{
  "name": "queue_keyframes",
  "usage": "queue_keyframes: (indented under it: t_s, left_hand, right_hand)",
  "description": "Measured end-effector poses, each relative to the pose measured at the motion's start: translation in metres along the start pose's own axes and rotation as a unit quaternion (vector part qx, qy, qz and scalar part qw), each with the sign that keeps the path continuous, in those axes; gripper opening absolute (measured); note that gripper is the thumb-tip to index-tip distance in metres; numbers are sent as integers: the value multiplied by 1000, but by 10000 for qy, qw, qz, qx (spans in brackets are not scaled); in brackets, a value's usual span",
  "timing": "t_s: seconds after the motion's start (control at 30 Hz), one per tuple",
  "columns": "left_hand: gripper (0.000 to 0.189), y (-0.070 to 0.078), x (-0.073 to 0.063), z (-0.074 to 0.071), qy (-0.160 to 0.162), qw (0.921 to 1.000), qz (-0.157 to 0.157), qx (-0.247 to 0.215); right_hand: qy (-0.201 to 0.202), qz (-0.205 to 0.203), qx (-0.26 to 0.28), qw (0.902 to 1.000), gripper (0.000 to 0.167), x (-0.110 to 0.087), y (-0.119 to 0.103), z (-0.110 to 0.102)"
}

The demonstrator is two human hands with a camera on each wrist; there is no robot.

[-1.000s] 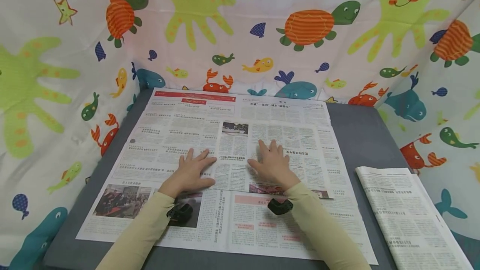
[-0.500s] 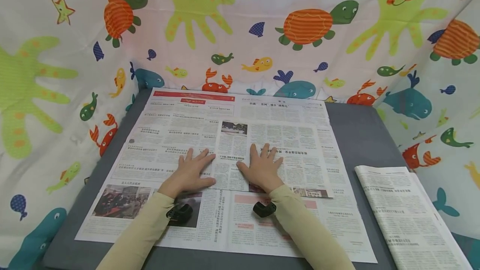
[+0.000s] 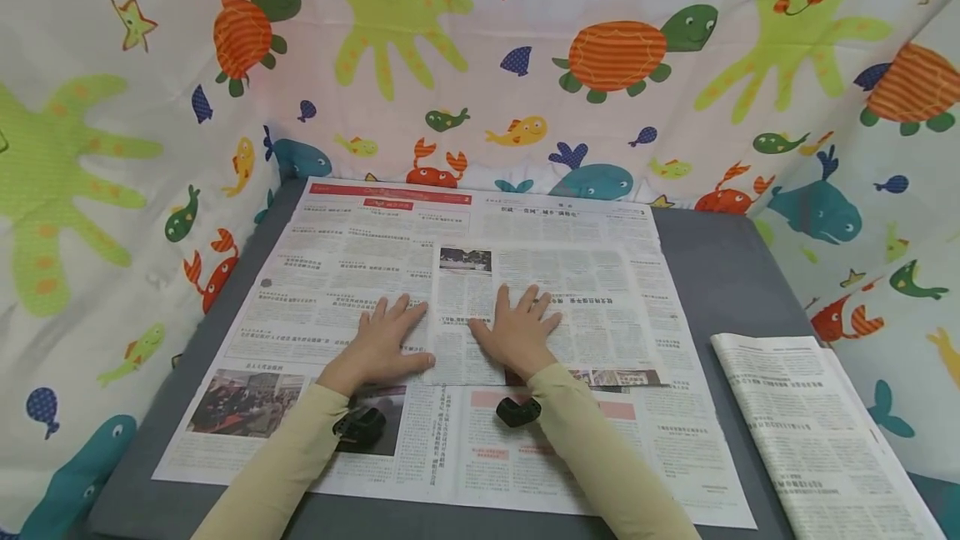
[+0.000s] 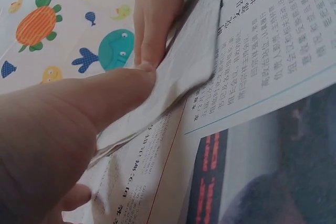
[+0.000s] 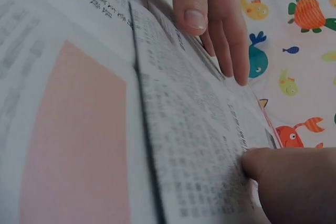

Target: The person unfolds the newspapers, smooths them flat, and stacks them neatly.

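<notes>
In the head view a folded newspaper (image 3: 600, 282) lies flat on a larger spread-out newspaper (image 3: 360, 273). My left hand (image 3: 377, 346) rests at the folded one's left edge, fingers spread, its thumb touching that edge. In the left wrist view the left thumb (image 4: 121, 93) lies along the folded paper's edge (image 4: 189, 56). My right hand (image 3: 517, 333) lies with spread fingers on top of the folded newspaper, left of its middle. In the right wrist view the right thumb (image 5: 257, 163) touches the paper, and the left hand (image 5: 215, 14) is beyond.
Both papers lie on a dark grey table (image 3: 720, 273). Another folded newspaper (image 3: 810, 432) sits at the table's right edge. A white curtain (image 3: 465, 48) printed with sea animals hangs behind and on both sides. A black wrist camera (image 3: 517, 412) is on the right sleeve.
My right hand has slid left across the folded newspaper, towards my left hand. That paper has turned slightly, its near right edge shifting away from me. The left hand has barely moved.
</notes>
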State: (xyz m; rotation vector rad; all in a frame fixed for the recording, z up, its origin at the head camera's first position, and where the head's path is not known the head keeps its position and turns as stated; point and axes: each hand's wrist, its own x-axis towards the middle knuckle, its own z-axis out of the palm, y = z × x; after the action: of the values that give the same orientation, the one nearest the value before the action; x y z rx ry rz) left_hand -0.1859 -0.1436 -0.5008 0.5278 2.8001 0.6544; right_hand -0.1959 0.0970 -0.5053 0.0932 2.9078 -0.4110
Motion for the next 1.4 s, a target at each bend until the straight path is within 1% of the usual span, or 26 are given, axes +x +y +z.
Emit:
queue_keyframes:
  t_s: [0.1, 0.17, 0.23, 0.3, 0.4, 0.5, 0.67, 0.73, 0.8, 0.87, 0.97, 1.1, 1.17, 1.27, 1.4]
  left_hand:
    - [92, -4, 2, -2, 130, 9999, -54, -79]
    - [92, -6, 4, -4, 259, 9996, -57, -110]
    - [91, -7, 5, -7, 367, 9992, -40, -137]
    - [90, -6, 6, -9, 417, 9991, -8, -82]
    - [88, -5, 7, -10, 364, 9993, 5, 30]
    - [85, -4, 8, -10, 259, 9995, 5, 168]
    - [75, -1, 10, -11, 24, 9992, 128, 382]
    - [71, 1, 9, -11, -104, 9987, 153, 475]
    - [70, 3, 9, -11, -261, 9980, 151, 564]
    - [71, 6, 8, -10, -412, 9969, 160, 648]
    - [74, 9, 6, -8, -567, 9956, 197, 723]
    - [79, 10, 5, -4, -571, 9956, 291, 676]
    - [80, 10, 5, -3, -572, 9959, 310, 634]
    - [82, 9, 6, -1, -590, 9958, 284, 639]
    - [83, 9, 8, 0, -584, 9957, 254, 676]
  right_hand:
    - [-163, -349, -91, 9992, 91, 2, 7, -2]
    - [-371, -619, -170, 9972, 90, 2, 12, -6]
    - [-604, -925, -247, 9936, 88, 2, 17, -11]
    - [-882, -1274, -384, 9872, 85, 3, 22, -18]
    - [-1262, -1796, -567, 9740, 80, 4, 27, -28]
    - [-1567, -2200, -673, 9605, 77, 6, 30, -36]
    - [-1963, -2576, -596, 9442, 73, 5, 32, -46]
    - [-2046, -2653, -575, 9404, 73, 4, 33, -48]
    - [-2042, -2703, -597, 9390, 73, 4, 35, -50]
    - [-2007, -2711, -565, 9397, 75, 3, 40, -51]
    - [-1908, -2656, -406, 9441, 78, 5, 52, -51]
    - [-1734, -2382, 10, 9556, 83, 8, 73, -52]
    - [-1671, -2261, 219, 9594, 83, 9, 82, -53]
    - [-1627, -2269, 383, 9595, 81, 10, 89, -54]
    - [-1602, -2302, 440, 9588, 80, 12, 92, -53]
